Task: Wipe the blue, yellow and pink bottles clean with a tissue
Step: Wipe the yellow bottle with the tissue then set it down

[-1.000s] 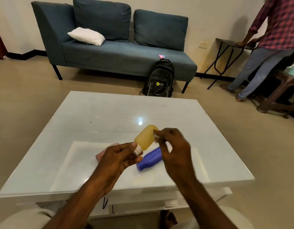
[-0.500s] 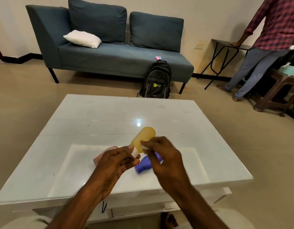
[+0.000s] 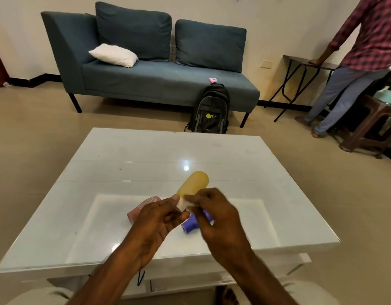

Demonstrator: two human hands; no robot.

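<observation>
Both hands meet above the near half of the white table. The left hand pinches the yellow bottle at its white cap end, fingers closed around the neck, so the bottle tilts up and away with its rounded base highest. The right hand is closed on a bit of white tissue (only a small piece shows between thumb and fingers) and presses it against the bottle's lower end, just beside the left thumb. The right hand is a little blurred.

The blue bottle lies on its side on the table, mostly hidden under the right hand, its open neck pointing toward the near left. The pink bottle also lies flat, to the left, partly behind the left hand. The two lying bottles are apart from each other.
</observation>
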